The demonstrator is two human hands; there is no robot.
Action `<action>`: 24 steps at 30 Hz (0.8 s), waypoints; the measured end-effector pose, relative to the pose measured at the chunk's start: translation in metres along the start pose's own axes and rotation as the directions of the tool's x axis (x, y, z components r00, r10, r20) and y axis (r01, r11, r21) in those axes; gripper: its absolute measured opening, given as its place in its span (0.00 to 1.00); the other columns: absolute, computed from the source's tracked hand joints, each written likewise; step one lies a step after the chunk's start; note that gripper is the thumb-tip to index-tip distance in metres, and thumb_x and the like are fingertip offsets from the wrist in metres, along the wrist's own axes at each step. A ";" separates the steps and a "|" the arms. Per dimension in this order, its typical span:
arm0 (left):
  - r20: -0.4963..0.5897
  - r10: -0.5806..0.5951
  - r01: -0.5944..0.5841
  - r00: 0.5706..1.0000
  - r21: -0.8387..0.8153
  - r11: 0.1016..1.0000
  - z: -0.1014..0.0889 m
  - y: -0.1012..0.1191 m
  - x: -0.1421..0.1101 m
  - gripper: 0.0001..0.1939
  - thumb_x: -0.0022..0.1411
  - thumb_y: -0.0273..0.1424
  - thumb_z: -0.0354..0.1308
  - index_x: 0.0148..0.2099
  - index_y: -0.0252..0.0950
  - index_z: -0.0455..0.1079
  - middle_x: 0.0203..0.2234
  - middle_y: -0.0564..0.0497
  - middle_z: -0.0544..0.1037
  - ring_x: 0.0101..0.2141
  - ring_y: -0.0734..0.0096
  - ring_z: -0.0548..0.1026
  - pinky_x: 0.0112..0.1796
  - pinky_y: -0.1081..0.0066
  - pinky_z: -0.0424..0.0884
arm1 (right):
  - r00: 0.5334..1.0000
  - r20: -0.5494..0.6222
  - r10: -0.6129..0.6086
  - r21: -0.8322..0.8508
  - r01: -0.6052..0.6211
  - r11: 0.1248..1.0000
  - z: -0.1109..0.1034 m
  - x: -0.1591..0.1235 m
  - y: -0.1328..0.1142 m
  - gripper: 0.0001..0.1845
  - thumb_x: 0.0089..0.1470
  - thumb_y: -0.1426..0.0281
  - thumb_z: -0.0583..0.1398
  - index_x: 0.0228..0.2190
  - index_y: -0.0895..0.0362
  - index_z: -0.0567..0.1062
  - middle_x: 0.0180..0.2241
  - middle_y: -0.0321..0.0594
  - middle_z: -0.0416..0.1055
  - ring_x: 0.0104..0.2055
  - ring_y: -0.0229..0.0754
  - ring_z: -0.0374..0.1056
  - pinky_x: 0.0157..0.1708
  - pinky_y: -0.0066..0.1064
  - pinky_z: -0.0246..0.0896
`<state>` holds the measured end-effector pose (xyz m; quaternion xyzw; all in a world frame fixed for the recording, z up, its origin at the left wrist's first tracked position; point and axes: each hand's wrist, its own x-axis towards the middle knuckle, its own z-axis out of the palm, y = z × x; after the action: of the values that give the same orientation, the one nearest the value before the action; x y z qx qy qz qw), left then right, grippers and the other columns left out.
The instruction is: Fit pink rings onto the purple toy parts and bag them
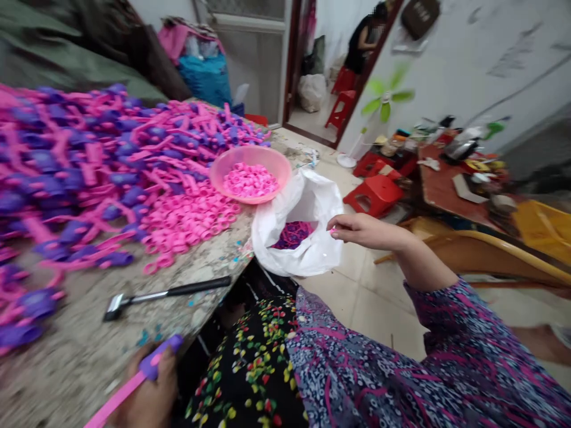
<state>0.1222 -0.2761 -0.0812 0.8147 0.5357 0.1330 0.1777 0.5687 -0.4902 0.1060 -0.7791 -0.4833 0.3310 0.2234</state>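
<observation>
The left hand (147,398) was curled round a pink and purple piece (154,364), low over the near edge of the table, with the purple end poking up past the thumb and the pink strip running down out of view. The right hand (363,230) was stretched out beside the white bag (312,258), its thumb and fingers brought nearly together at the tips on a small pink bit (333,230). The bag stood open next to the table, with purple and pink things (292,236) inside.

On the table (75,315), a hammer (169,291) lay between the left hand and a spread of loose pink rings (187,223). Beside these, a pink bowl (252,200) held more rings (250,180), just next to the bag. A large heap of pink and purple pieces (102,148) lay behind and to the left. Red stools (379,193) stood on the floor beyond the bag, and a person (357,47) was bent forward past the doorway.
</observation>
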 end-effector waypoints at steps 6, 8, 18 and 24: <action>-0.109 -0.150 0.147 0.983 -0.034 0.989 0.008 -0.001 -0.012 0.23 0.62 0.46 0.47 0.49 0.37 0.71 0.40 0.43 0.80 0.42 0.50 0.78 0.44 0.55 0.72 | 0.988 0.085 -0.127 0.540 0.061 0.839 0.061 0.045 -0.023 0.16 0.51 0.60 0.67 0.39 0.55 0.77 0.35 0.40 0.74 0.35 0.40 0.69 0.38 0.33 0.66; -0.107 -0.146 0.136 0.984 -0.090 0.987 0.006 0.005 -0.013 0.24 0.63 0.46 0.47 0.50 0.36 0.71 0.42 0.41 0.79 0.44 0.50 0.77 0.47 0.56 0.70 | 0.979 0.146 -0.145 0.684 0.006 0.729 0.095 0.063 -0.035 0.15 0.48 0.62 0.70 0.38 0.55 0.78 0.36 0.40 0.76 0.36 0.40 0.71 0.39 0.34 0.68; 0.216 -0.258 0.325 0.942 -0.781 0.533 -0.046 0.048 -0.022 0.30 0.65 0.56 0.42 0.31 0.35 0.68 0.18 0.54 0.69 0.20 0.74 0.64 0.26 0.72 0.62 | 0.820 0.446 -0.358 0.882 -0.336 0.331 0.216 0.105 -0.114 0.16 0.44 0.72 0.72 0.37 0.52 0.79 0.33 0.31 0.75 0.34 0.34 0.75 0.45 0.32 0.72; 0.392 -0.145 0.418 0.908 -0.854 0.310 -0.059 0.066 -0.032 0.33 0.65 0.57 0.43 0.22 0.36 0.66 0.15 0.53 0.68 0.19 0.75 0.65 0.26 0.71 0.63 | 0.760 0.531 -0.374 0.847 -0.475 0.237 0.236 0.105 -0.132 0.17 0.45 0.72 0.72 0.39 0.52 0.80 0.32 0.32 0.76 0.31 0.33 0.74 0.39 0.29 0.74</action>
<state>0.1402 -0.3206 -0.0003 0.4741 0.4757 0.2760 0.6876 0.3491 -0.3317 0.0017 -0.3163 -0.1868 0.8084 0.4601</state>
